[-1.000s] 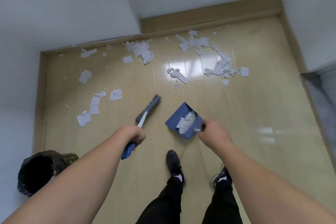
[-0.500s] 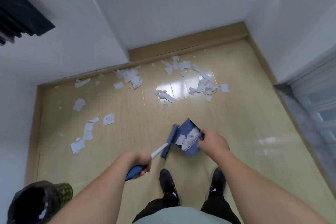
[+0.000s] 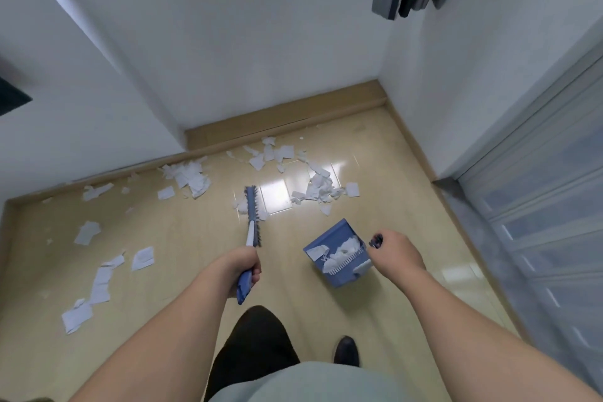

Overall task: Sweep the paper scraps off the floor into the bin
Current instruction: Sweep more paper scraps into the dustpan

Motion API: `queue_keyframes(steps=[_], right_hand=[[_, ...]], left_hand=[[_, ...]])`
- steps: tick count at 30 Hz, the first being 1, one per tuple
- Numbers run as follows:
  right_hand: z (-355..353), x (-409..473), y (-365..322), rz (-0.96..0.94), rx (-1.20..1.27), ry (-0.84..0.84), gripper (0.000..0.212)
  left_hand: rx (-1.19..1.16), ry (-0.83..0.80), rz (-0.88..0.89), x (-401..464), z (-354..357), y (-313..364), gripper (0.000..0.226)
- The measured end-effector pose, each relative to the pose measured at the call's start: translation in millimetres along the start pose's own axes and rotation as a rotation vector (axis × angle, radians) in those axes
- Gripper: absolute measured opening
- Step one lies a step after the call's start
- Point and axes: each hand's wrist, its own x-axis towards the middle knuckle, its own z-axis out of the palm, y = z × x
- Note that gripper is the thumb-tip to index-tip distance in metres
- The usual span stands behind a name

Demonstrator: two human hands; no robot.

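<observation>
Currently, item by item, with the dustpan as the landmark.

Left hand: fingers curled fully round the blue grip of the brush, thumb side up. The white neck and blue head of the brush run away from the hand; the bristles rest on the floor among a few scraps, beyond and to the left of the dustpan.

Right hand: fingers closed round the dark handle at the right edge of the dustpan. How tight the grip is cannot be told; most of the handle is hidden under the hand.

Dustpan: blue, tilted, open mouth turned toward the far wall. Whether its lip touches the floor cannot be told. Holds a small load of white scraps against its comb.

Paper scraps, far cluster: thick heap on the floor just beyond the dustpan, near the skirting.

Paper scraps, left scatter: loose pieces well to the left of the dustpan, more lying along the left skirting.

Bin: not clearly in view.

Step in hand, as judged: gathering, with the pan partly loaded and most of the paper not yet collected.

Next move, as judged: draw the brush head back toward the dustpan mouth so the scraps under the bristles ride in; the pan lip should lie flat on the floor, or pieces will slip under it. The far cluster is the nearest next batch.
</observation>
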Motion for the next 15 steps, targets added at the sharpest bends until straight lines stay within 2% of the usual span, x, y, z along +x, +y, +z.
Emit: queue_keyframes(steps=[6,15], right_hand=[[-31.7,72.2,-2.4,0.028,-0.015,0.032,0.006],[-99.5,159.7,-11.1,0.047,-0.100,0.023,0.007]], left_hand=[[0.025,-0.083,-0.007,23.7,14.7,97.0,0.013],[0.121,-0.087,-0.037,45.3,16.6,226.0,0.018]])
